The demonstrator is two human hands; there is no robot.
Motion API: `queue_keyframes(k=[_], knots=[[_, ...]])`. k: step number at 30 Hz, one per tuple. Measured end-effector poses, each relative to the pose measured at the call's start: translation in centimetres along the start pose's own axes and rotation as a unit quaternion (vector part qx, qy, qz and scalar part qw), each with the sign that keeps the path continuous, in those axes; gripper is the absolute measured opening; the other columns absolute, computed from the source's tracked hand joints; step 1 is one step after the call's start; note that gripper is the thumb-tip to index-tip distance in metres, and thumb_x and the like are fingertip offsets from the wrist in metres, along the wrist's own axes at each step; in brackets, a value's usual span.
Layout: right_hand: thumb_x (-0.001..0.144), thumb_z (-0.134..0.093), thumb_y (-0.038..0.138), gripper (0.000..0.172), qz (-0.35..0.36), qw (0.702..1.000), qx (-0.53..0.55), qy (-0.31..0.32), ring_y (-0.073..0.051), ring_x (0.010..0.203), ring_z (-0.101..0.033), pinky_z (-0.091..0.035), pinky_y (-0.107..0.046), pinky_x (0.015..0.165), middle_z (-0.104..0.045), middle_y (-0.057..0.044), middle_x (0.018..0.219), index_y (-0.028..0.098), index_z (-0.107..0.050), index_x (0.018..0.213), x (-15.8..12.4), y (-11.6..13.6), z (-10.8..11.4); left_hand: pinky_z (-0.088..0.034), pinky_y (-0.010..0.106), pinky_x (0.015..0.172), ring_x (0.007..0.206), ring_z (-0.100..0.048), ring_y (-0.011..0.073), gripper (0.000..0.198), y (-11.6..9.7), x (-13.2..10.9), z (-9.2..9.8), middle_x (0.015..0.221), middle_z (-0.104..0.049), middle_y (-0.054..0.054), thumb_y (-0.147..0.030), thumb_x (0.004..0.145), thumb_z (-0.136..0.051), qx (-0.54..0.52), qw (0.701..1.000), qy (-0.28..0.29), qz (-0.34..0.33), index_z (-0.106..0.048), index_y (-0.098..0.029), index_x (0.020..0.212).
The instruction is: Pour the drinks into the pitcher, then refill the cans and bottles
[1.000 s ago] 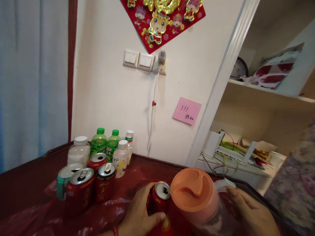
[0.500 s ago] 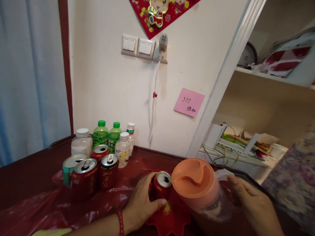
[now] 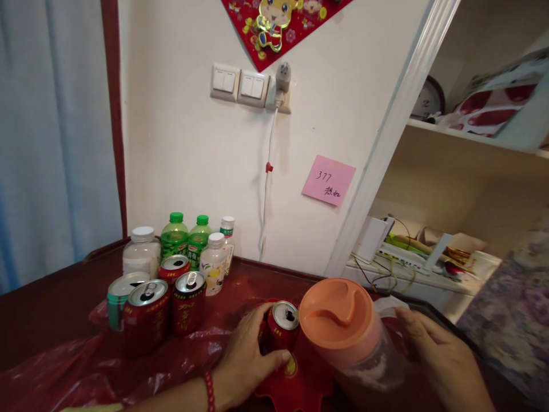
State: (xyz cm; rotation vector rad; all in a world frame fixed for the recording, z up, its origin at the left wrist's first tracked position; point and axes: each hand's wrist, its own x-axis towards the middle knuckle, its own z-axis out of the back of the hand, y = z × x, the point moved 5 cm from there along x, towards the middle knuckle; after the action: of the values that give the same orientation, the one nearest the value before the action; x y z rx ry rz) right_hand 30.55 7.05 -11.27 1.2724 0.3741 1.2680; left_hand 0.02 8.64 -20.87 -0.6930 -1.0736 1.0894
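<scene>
My left hand (image 3: 246, 355) curls around a red drink can (image 3: 283, 332), with the thumb at its front and the fingers behind its left side. The can is upright with its top opened, and it rests by a red star-like mat (image 3: 302, 375). A clear plastic jug (image 3: 373, 366) with an orange lid (image 3: 337, 315) leans close against the can's right side. My right hand (image 3: 446, 349) is closed at the jug's handle side; the handle itself is mostly hidden. A red bead bracelet (image 3: 209, 389) circles my left wrist.
At the left stand several opened cans, including a red can (image 3: 148, 320) and a teal can (image 3: 120, 306). Behind them are several bottles, among them a green-capped bottle (image 3: 175, 237) and a wide white-capped jar (image 3: 142, 254). Crumpled red plastic film (image 3: 64, 366) covers the left tabletop.
The scene sits slightly lower in view from a small head movement. Both hands, the can and the jug keep practically the same positions.
</scene>
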Motion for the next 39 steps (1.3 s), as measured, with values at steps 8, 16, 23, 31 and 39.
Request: queue_keyframes(k=[8, 16, 23, 31, 39], knots=[[0.069, -0.066, 0.090, 0.071, -0.011, 0.999, -0.002, 0.038, -0.017, 0.056, -0.046, -0.040, -0.025, 0.048, -0.052, -0.001, 0.060, 0.020, -0.059, 0.060, 1.7, -2.0, 0.4, -0.039, 0.053, 0.118, 0.135, -0.056, 0.0363, 0.073, -0.1, 0.0, 0.0, 0.145, -0.062, 0.016, -0.032, 0.071, -0.082, -0.004, 1.000, 0.001, 0.010, -0.055, -0.019, 0.138], [0.078, -0.064, 0.083, 0.065, -0.009, 1.000, 0.011, 0.002, -0.015, 0.061, -0.041, -0.035, -0.025, 0.055, -0.044, 0.002, 0.061, 0.020, -0.061, 0.067, 0.0, 0.0, 0.0, -0.039, 0.054, 0.117, 0.134, -0.056, 0.0366, 0.073, 0.0, 0.0, 0.0, 0.144, -0.062, 0.016, -0.033, 0.071, -0.081, 0.003, 1.000, 0.000, 0.004, -0.055, -0.020, 0.138], [0.080, -0.063, 0.082, 0.063, -0.009, 1.000, 0.007, 0.006, -0.016, 0.063, -0.040, -0.033, -0.026, 0.056, -0.044, 0.001, 0.063, 0.019, -0.060, 0.069, -0.1, 0.0, -0.1, -0.038, 0.055, 0.118, 0.135, -0.055, 0.0372, 0.074, 0.0, -0.1, 0.0, 0.145, -0.062, 0.016, -0.032, 0.070, -0.081, 0.013, 1.000, 0.000, 0.013, -0.055, -0.020, 0.138], [0.080, -0.062, 0.081, 0.062, -0.005, 1.000, -0.003, 0.002, -0.016, 0.063, -0.041, -0.035, -0.025, 0.056, -0.045, 0.001, 0.064, 0.019, -0.062, 0.068, -0.2, 0.8, -0.1, -0.039, 0.054, 0.117, 0.134, -0.055, 0.0369, 0.072, -0.1, -0.1, 0.1, 0.144, -0.062, 0.015, -0.034, 0.072, -0.080, 0.010, 1.000, -0.001, 0.001, -0.055, -0.021, 0.138], [0.079, -0.063, 0.082, 0.064, -0.002, 1.000, 0.000, 0.000, -0.016, 0.061, -0.042, -0.035, -0.025, 0.054, -0.047, 0.001, 0.062, 0.020, -0.059, 0.065, -0.3, 0.9, 0.0, -0.041, 0.052, 0.116, 0.133, -0.057, 0.0365, 0.071, -0.1, -0.1, 0.1, 0.143, -0.064, 0.014, -0.036, 0.072, -0.081, 0.011, 1.000, -0.004, -0.011, -0.057, -0.021, 0.137]])
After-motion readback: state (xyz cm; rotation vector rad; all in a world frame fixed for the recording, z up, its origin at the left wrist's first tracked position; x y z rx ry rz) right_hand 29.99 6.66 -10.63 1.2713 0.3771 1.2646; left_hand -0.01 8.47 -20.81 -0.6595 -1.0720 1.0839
